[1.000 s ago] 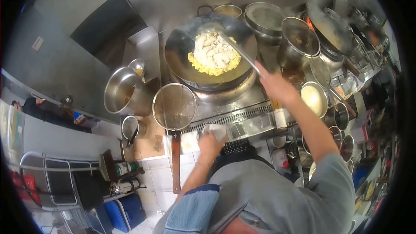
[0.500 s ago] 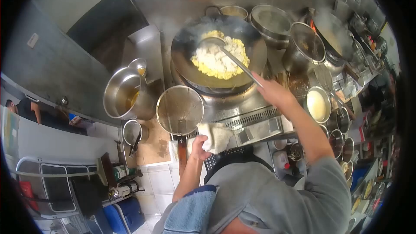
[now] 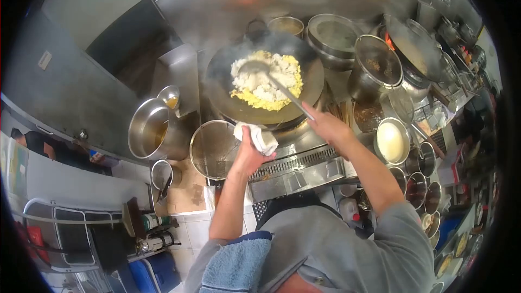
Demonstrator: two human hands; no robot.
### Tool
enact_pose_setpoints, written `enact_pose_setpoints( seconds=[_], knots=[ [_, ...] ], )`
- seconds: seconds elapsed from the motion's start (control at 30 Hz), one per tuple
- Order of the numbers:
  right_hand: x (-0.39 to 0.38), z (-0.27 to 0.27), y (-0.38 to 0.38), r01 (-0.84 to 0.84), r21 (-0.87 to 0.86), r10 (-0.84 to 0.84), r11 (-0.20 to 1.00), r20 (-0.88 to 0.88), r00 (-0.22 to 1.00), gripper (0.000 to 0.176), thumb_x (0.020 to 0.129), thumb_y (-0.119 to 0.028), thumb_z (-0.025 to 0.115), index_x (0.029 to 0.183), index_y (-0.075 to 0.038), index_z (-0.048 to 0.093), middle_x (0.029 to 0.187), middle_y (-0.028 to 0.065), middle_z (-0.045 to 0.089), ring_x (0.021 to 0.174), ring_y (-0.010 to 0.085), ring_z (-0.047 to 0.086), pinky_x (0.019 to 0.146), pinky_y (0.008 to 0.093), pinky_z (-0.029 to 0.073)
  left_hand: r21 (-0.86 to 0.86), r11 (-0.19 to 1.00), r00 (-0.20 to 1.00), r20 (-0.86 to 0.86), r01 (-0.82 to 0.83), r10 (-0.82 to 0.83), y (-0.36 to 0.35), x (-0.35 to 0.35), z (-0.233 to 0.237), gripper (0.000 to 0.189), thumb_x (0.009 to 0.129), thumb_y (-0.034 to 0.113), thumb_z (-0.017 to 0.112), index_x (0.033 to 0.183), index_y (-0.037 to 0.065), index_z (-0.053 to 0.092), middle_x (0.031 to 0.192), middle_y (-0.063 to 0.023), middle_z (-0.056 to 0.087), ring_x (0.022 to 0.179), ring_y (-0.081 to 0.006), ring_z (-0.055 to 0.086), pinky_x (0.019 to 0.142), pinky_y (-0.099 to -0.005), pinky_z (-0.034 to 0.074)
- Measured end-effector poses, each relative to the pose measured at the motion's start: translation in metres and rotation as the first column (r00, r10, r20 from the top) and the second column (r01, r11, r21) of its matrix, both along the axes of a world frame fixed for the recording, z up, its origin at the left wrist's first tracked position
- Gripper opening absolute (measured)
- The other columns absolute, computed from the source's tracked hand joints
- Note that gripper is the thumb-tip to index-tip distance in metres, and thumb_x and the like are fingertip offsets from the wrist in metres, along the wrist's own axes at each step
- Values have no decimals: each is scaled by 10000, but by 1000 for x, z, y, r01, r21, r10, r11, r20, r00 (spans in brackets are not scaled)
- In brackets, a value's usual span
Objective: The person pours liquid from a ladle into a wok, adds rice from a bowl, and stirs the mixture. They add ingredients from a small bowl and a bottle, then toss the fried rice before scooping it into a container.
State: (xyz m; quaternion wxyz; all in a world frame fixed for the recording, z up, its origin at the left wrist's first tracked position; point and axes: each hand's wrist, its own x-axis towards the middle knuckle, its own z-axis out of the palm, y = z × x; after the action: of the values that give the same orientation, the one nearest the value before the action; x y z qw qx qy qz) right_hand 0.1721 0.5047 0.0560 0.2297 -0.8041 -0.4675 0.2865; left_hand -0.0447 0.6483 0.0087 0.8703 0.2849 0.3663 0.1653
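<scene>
Bright, even kitchen light; strong fisheye bending, black vignetted corners, steam haze, slight blur.

- The wok (image 3: 218,88) was dark grey, almost black inside.
- The fried rice (image 3: 265,82) was white with bright yellow patches.
- The cloth (image 3: 259,137) was plain off-white.
- The ladle (image 3: 283,91) was silvery steel.
- The pot (image 3: 175,142) was shiny silver, with amber liquid in it.
- The bowl (image 3: 378,137) held something pale cream.
- The towel (image 3: 239,263) was light blue, and the shirt (image 3: 347,249) was plain grey.
- The floor tiles (image 3: 190,227) were white, in a grid of dark lines.
</scene>
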Motion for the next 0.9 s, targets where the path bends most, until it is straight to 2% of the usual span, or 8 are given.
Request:
enact_pose_setpoints(
  seconds=[0.17, 0.27, 0.4, 0.57, 0.6, 0.63, 0.7, 0.9],
  knots=[
    [-18, 70, -106, -121, -190, 153, 974, 166, 974, 597, 908, -165, 456, 1440, -178, 184, 921, 267, 610, 791, 435, 599, 716, 481, 474, -119, 990, 995, -47, 81, -87, 49, 32, -22, 260, 881, 316, 522, 1061, 130, 529, 1025, -87, 590, 992, -286, 556, 806, -503, 452],
    [-1, -9, -117, -176, 45, 157, 983, 277, 948, 648, 899, -139, 476, 1453, -229, 152, 783, 266, 597, 697, 437, 587, 647, 476, 464, -224, 975, 1000, 24, 9, -3, 56, 57, -58, 167, 825, 151, 554, 981, 91, 544, 957, -105, 608, 906, -289, 577, 760, -510, 479],
    [-23, 26, -68, -159, -94, 152, 983, -81, 985, 614, 888, -80, 424, 1450, -153, 188, 774, 244, 584, 712, 380, 578, 683, 449, 445, -35, 953, 951, 60, -302, 304, -45, 59, -40, 205, 905, 149, 438, 1100, 120, 495, 1024, -105, 608, 888, -247, 602, 691, -439, 535],
    [9, 108, -119, -268, -288, 157, 920, -355, 922, 171, 916, -181, 456, 1006, -69, 548, 658, 159, 578, 476, 257, 564, 518, 367, 459, -119, 970, 975, 52, -210, 218, -48, 27, -2, 94, 923, 188, 448, 984, 128, 487, 870, -70, 601, 740, -209, 603, 548, -381, 520],
    [9, 85, -112, -260, -180, 208, 949, -263, 942, 162, 912, -175, 458, 994, -69, 551, 680, 164, 588, 509, 276, 576, 540, 376, 465, -75, 970, 973, -11, -232, 231, -32, 43, 1, 89, 919, 197, 461, 960, 125, 491, 859, -71, 604, 724, -206, 602, 547, -371, 516],
    [7, 47, -99, -257, -71, 242, 964, -166, 956, 154, 909, -168, 460, 982, -70, 553, 702, 168, 597, 542, 295, 588, 562, 385, 471, 597, 797, 987, -63, -84, 151, -29, 43, -27, 96, 915, 201, 470, 964, 122, 495, 858, -70, 606, 724, -207, 605, 554, -370, 516],
    [-6, 14, -81, -218, 115, 224, 969, -34, 974, 143, 901, -161, 466, 960, -70, 559, 748, 171, 608, 641, 334, 597, 619, 394, 477, -60, 959, 953, 114, -277, 282, -40, 53, -44, 117, 908, 194, 472, 994, 120, 499, 875, -75, 613, 745, -213, 618, 575, -369, 523],
    [-47, 31, -110, -145, 373, 115, 916, 100, 988, 124, 892, -144, 484, 953, -72, 565, 748, 158, 603, 643, 345, 593, 593, 409, 461, -61, 966, 963, 81, -253, 257, -75, 18, -27, 140, 916, 182, 457, 1031, 111, 493, 899, -71, 613, 791, -209, 618, 608, -373, 529]
  ],
)
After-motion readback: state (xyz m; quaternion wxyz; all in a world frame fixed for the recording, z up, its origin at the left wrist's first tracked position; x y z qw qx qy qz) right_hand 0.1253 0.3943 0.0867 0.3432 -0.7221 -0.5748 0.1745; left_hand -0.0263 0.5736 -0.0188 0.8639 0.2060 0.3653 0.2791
